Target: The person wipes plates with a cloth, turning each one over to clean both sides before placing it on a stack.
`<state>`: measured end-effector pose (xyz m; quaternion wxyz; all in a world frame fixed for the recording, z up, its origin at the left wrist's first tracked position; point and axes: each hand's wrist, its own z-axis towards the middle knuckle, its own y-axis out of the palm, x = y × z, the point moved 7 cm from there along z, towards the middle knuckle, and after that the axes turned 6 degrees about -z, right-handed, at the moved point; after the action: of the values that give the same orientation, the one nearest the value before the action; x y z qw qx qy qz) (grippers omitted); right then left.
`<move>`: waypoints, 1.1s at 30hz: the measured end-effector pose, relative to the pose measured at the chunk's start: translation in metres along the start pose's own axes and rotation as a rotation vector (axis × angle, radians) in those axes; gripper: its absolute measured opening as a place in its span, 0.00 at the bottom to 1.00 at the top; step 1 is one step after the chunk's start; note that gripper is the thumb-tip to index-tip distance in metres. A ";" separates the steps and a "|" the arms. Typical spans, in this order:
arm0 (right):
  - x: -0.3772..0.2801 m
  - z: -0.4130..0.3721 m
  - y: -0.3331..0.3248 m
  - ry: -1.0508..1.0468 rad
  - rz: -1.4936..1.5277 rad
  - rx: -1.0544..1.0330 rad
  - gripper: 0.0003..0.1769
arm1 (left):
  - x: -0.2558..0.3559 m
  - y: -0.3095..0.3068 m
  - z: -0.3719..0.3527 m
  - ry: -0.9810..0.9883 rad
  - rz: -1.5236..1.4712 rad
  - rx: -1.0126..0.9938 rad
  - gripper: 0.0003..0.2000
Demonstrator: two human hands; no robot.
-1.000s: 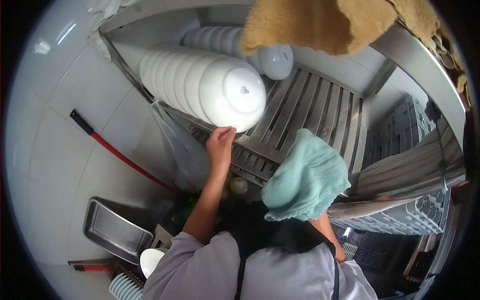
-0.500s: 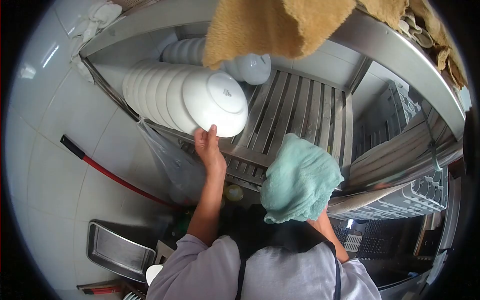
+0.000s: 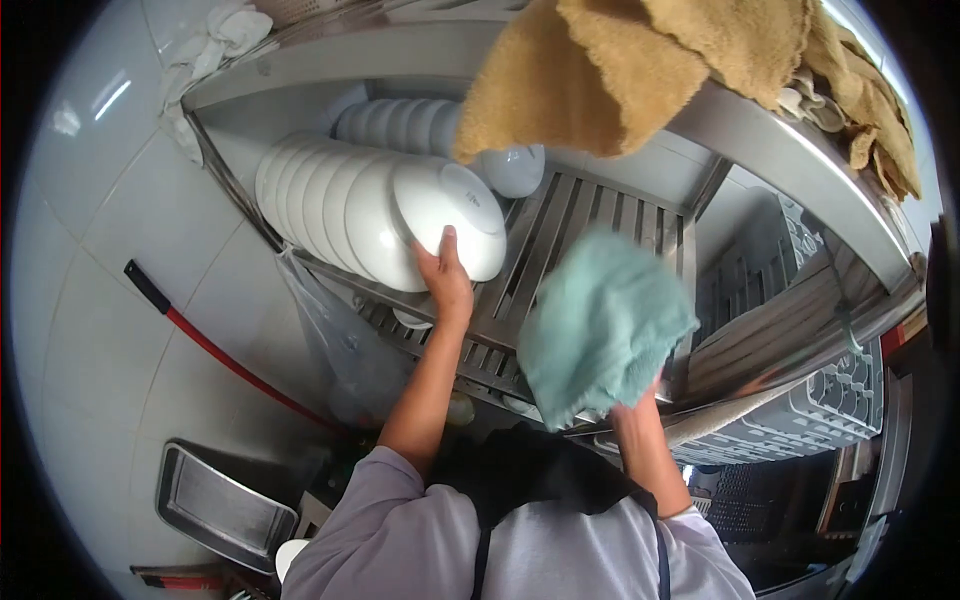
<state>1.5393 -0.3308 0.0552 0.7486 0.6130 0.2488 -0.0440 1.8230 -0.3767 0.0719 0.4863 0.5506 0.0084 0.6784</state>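
My left hand (image 3: 445, 275) is clamped on the lower rim of the front bowl (image 3: 455, 205), one digit pressed up its outer face. That bowl sits tipped against the end of a row of white bowls (image 3: 320, 190) lying on their sides at the left end of the slatted steel shelf (image 3: 590, 215), close to the tiled wall. A second row of bowls (image 3: 395, 120) lies behind it, toward the shelf's back edge. My right hand (image 3: 632, 408) is closed on a teal cloth (image 3: 600, 325), which is bunched up over the shelf's front edge and hides most of the fingers. A tan towel (image 3: 620, 60) hangs from the shelf above. Below the shelf's left end hangs a clear plastic bag (image 3: 340, 335), with a red-handled tool (image 3: 220, 350) leaning on the wall beside it.
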 end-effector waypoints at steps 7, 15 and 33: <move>0.040 0.040 0.172 -0.921 -1.817 -0.367 0.44 | 0.027 -0.010 -0.054 0.098 0.121 -0.360 0.30; 0.021 0.165 0.144 -0.535 -1.540 -0.058 0.25 | 0.124 -0.003 -0.048 -0.023 -0.101 -0.307 0.17; 0.035 0.144 0.110 -0.432 -1.382 -0.155 0.30 | 0.160 -0.020 -0.044 -0.034 -0.089 -0.223 0.19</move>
<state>1.6568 -0.4307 0.1571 0.6233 0.2388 0.4283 -0.6091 1.8151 -0.2361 0.1616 0.5739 0.5036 -0.0508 0.6437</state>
